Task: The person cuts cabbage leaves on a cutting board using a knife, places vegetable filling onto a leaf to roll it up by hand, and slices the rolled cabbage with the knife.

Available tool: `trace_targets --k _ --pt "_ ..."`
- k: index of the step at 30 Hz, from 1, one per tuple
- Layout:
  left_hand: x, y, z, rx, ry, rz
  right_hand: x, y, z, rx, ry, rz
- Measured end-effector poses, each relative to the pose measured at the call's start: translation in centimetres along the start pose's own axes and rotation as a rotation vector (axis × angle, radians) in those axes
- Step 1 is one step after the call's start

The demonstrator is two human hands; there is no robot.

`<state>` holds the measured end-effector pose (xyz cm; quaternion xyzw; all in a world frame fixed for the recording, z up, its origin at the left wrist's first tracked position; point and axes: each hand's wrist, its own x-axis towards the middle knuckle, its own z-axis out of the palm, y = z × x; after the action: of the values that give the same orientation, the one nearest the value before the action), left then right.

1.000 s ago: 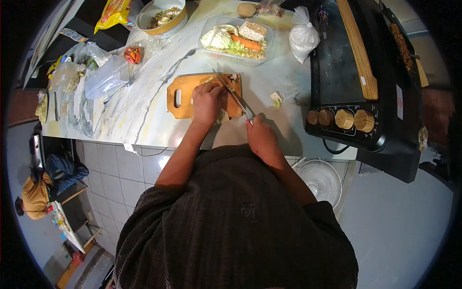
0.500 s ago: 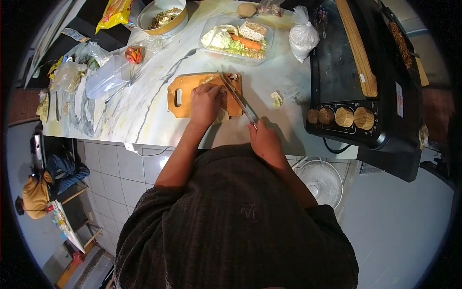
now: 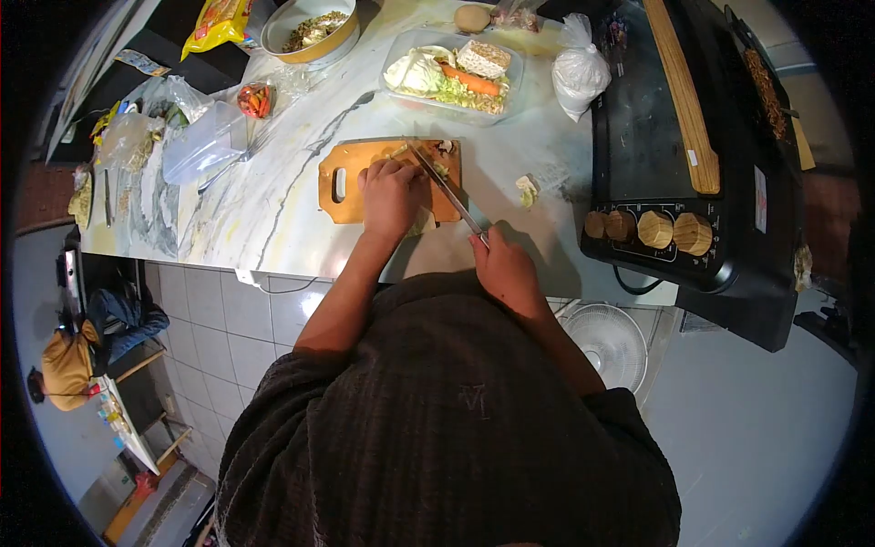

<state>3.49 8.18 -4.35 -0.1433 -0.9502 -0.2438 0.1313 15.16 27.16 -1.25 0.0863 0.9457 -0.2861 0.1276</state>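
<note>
While right hand (image 3: 507, 264) clasps knife (image 3: 450, 194), left hand (image 3: 392, 198) over board (image 3: 353, 160), grip unclear; tub (image 3: 417, 103) holds cabbage (image 3: 413, 75), carrot (image 3: 469, 79); bowl (image 3: 340, 44) holds chopped food (image 3: 312, 33).

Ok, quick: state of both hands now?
Left hand: curled over the cutting board; whether it grips anything cannot be told.
Right hand: closed, holding the knife.

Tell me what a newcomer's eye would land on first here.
Probably the knife in the right hand, its blade slanting over the orange-brown cutting board, just right of the left hand. Next might come the bright carrot in the clear tub beyond the board, then the yellow packet at the picture's upper left.
</note>
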Motion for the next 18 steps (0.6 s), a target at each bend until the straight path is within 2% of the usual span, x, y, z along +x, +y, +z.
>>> trace_targets --k 3,5,11,18 --pt "0.0 0.0 0.1 -0.025 -0.006 -0.058 0.2 -0.3 -0.7 -0.003 -0.022 0.014" --pt "0.0 -0.2 -0.1 -0.097 0.005 -0.033 0.4 -0.5 -1.5 -0.004 -0.159 0.070" --pt "0.0 -0.9 0.7 -0.163 0.010 -0.051 1.0 -1.0 -2.5 -0.031 -0.211 0.101" --pt "0.0 -0.5 0.5 -0.139 -0.003 -0.041 1.8 -1.1 -0.6 -0.007 -0.145 0.072"
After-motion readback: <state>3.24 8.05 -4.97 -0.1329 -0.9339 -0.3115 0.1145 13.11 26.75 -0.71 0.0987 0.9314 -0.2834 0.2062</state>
